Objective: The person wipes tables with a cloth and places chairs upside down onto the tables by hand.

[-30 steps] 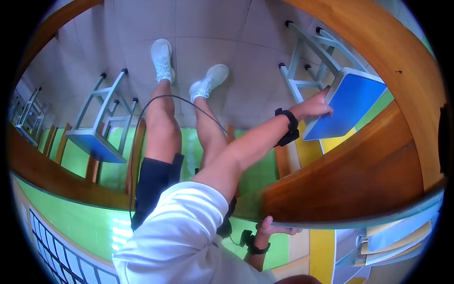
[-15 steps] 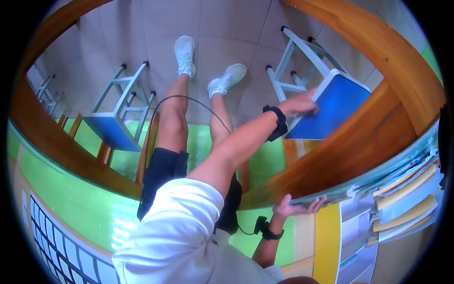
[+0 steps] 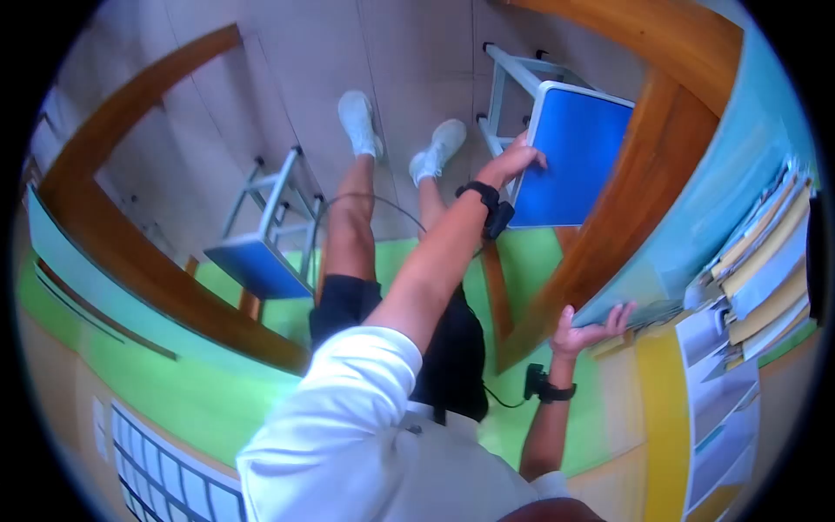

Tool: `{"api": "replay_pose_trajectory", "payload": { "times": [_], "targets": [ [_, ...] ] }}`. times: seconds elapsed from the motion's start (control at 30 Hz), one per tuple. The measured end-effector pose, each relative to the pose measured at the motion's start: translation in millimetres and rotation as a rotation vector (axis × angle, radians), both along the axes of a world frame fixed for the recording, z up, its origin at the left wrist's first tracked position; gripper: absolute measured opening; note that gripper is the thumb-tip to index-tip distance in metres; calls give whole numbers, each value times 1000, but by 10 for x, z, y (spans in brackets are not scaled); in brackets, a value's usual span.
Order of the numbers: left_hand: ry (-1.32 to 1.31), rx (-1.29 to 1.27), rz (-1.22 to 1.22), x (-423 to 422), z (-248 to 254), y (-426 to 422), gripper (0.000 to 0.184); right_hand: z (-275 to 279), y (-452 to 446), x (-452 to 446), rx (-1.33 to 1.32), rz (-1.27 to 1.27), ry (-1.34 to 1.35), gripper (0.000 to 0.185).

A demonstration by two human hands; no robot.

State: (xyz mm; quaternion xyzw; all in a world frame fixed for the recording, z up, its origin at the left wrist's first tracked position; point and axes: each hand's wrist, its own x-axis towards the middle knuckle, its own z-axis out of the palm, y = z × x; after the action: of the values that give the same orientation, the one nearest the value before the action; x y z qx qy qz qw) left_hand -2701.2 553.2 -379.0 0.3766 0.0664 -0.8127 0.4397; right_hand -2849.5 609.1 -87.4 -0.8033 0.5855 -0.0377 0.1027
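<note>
My left hand (image 3: 515,163) reaches across my body and grips the near left edge of a stool (image 3: 578,157). This stool has a blue seat with a pale rim and light metal legs, and the seat is tilted towards me. The wooden frame (image 3: 644,174) of a desk rises right beside it. Lower right, my right hand (image 3: 593,335) is turned palm up, with thumb and fingers around the edge of the desk's glassy blue-green top (image 3: 678,235). Black bands sit on both wrists, and a thin dark cable runs near them.
A second blue stool (image 3: 265,265) stands by another wooden desk (image 3: 148,252) on the left. Papers and folders (image 3: 765,270) are stacked on the right-hand desktop, near a white shelf unit (image 3: 722,418) with a yellow side. My legs and white shoes (image 3: 358,122) extend over the tiled floor.
My view has shifted. The held stool has moved leftward and farther from me, its blue seat more fully facing me. My right hand keeps its place at the desktop edge.
</note>
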Motion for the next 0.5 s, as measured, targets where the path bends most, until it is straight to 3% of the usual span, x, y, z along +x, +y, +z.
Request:
{"api": "replay_pose_trajectory", "payload": {
  "times": [0.17,0.3,0.37,0.43,0.5],
  "targets": [
    [-2,173,63,40,95,127,34,1,-13,-16,17,-56,-28,81],
    [-13,169,31,-53,-36,193,28,32,-48,13,-17,-43,-51,79],
    [-21,142,-45,-15,-23,194,35,47,-44,14,-23,-18,-24,79],
    [-81,107,143,120,180,112,44,40,-55,32,-60,-8,-9,78],
    [-172,235,207,286,274,130,52,82,-78,102,-53,-40,-7,76]
  ]
}}
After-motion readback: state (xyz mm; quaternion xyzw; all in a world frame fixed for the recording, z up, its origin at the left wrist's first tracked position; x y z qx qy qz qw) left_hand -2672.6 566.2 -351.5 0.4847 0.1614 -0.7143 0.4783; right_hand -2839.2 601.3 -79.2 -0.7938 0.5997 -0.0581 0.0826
